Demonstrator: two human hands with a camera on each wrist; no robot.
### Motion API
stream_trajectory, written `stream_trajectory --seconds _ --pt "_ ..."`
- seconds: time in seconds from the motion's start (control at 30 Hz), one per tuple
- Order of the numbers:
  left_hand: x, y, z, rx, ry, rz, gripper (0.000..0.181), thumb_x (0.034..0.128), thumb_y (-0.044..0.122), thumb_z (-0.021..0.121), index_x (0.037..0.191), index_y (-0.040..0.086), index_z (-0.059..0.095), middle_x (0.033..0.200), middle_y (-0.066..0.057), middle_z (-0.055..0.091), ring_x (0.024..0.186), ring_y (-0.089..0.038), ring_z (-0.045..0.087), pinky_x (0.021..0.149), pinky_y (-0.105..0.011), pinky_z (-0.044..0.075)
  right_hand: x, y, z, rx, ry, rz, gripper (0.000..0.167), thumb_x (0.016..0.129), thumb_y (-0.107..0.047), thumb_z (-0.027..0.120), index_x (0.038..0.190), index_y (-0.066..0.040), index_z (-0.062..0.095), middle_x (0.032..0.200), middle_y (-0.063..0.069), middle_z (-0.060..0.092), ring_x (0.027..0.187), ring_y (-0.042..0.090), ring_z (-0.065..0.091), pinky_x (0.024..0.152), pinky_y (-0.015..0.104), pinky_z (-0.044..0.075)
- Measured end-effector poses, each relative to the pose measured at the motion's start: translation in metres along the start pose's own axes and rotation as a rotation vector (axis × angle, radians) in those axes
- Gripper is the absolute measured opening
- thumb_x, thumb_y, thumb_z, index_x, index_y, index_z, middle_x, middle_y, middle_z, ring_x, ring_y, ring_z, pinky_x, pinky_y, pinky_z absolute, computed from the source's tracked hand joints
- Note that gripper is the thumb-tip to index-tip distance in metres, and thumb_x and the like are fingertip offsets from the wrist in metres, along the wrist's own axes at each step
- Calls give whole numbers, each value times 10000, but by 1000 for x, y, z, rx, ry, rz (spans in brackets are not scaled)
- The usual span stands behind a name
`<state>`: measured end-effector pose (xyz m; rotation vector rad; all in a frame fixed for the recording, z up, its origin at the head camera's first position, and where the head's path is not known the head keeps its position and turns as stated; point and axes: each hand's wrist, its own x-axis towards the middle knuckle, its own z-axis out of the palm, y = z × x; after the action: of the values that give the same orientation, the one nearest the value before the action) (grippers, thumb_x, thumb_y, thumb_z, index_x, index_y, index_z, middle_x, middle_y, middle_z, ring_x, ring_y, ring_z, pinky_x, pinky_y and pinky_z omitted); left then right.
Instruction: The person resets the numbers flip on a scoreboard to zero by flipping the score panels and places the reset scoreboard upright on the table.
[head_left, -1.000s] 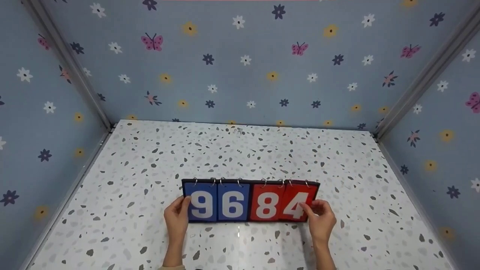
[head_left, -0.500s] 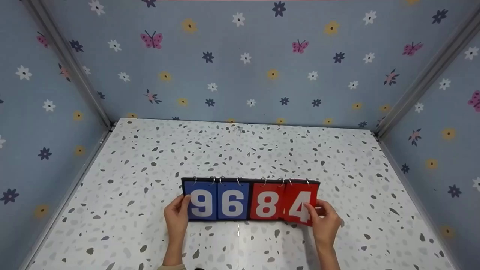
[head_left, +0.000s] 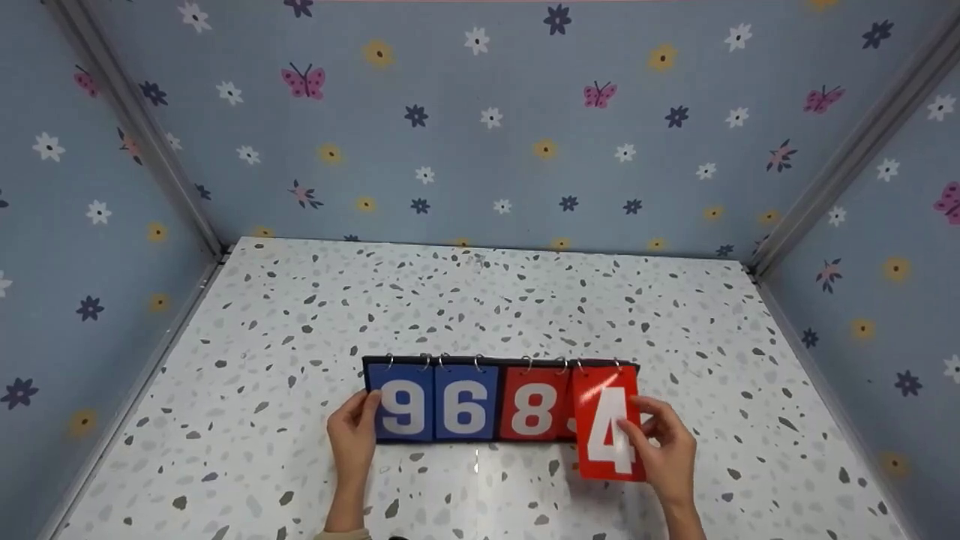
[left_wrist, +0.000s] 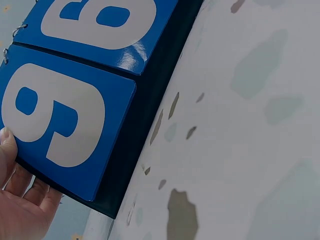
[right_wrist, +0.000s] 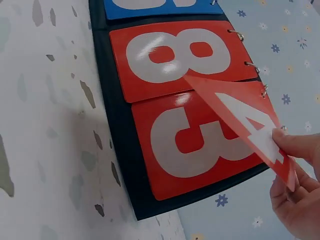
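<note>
Scoreboard (head_left: 498, 401), long, black and ring-bound, with glossy red 4 card (head_left: 596, 457) raised

The scoreboard is between the left and right edges of the white speckled counter (head_left: 480, 315), well apart from its far edge. The fingers of the left hand (head_left: 354, 429) hold the scoreboard's left end, thumb on the glossy blue 9 card (head_left: 405, 405). The fingers of the right hand (head_left: 667, 450) pinch the 4 card over a red 3 card (right_wrist: 185, 140).

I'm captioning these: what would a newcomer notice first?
Probably the red 4 card, held raised by the right hand over a red 3 card at the right end of the scoreboard. Then the blue 9 card at the opposite end, where the left hand grips.
</note>
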<state>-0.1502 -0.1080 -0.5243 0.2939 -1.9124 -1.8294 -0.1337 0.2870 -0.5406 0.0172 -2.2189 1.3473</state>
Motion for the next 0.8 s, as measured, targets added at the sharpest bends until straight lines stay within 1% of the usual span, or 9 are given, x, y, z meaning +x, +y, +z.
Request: stream_trajectory --seconds 0.07,0.1,0.17,0.2,0.27,0.37,0.47,0.63,0.8 --pt "-2 8 0 2 -1 2 174 839 -8 580 933 -150 615 853 -257 619 650 -85 559 592 -157 428 2 -1 -6 55 -57 -26 294 774 -125 694 1062 -117 634 906 31 616 625 132 514 572 177 434" --pt "-3 11 0 7 -2 6 171 839 -13 576 927 -155 614 844 -257 619 644 -91 557 587 -157 426 4 -9 -9 97 -92 -29 253 791 -100 672 1042 -95 646 912 46 619 661 138 530 586 181 439" --pt "-4 14 0 9 -2 13 158 840 -19 572 912 -152 619 825 -255 619 632 -110 553 576 -160 422 8 -29 -17 233 -170 -41 221 820 7 604 1039 13 631 932 122 613 740 164 553 627 191 450" --pt "-4 15 0 9 -3 19 154 840 -22 570 903 -153 620 813 -256 618 621 -119 548 568 -163 419 10 -40 -21 310 -212 -55 215 832 66 554 1040 71 608 942 163 604 780 177 556 644 199 452" --pt "-4 16 0 6 -4 33 146 841 -26 567 891 -151 623 797 -254 618 611 -130 545 558 -165 415 14 -56 -28 409 -292 -82 235 863 125 447 1061 120 574 982 189 591 860 171 555 682 212 452" --pt "-4 16 -1 4 -6 36 152 843 -21 566 905 -148 623 817 -256 619 634 -113 557 579 -156 420 19 -65 -34 483 -371 -110 281 852 203 371 1080 166 532 1011 217 566 896 176 550 701 227 455" --pt "-4 15 -1 8 -6 22 161 844 -16 567 923 -146 621 840 -256 621 657 -100 564 598 -149 422 22 -66 -36 456 -364 -101 265 823 202 446 1067 166 541 990 218 563 873 194 559 691 247 473" --pt "-4 14 -1 29 -2 3 167 843 -8 573 928 -143 621 835 -249 622 639 -116 551 584 -147 413 29 -69 -35 389 -283 -113 236 786 176 537 1017 155 578 951 166 594 840 173 564 710 226 466" --pt "-3 15 -1 40 0 -11 168 846 2 574 931 -133 626 831 -241 625 639 -129 550 581 -152 409 44 -82 -30 354 -210 -240 269 703 263 549 939 150 611 858 143 617 807 132 567 730 185 444"
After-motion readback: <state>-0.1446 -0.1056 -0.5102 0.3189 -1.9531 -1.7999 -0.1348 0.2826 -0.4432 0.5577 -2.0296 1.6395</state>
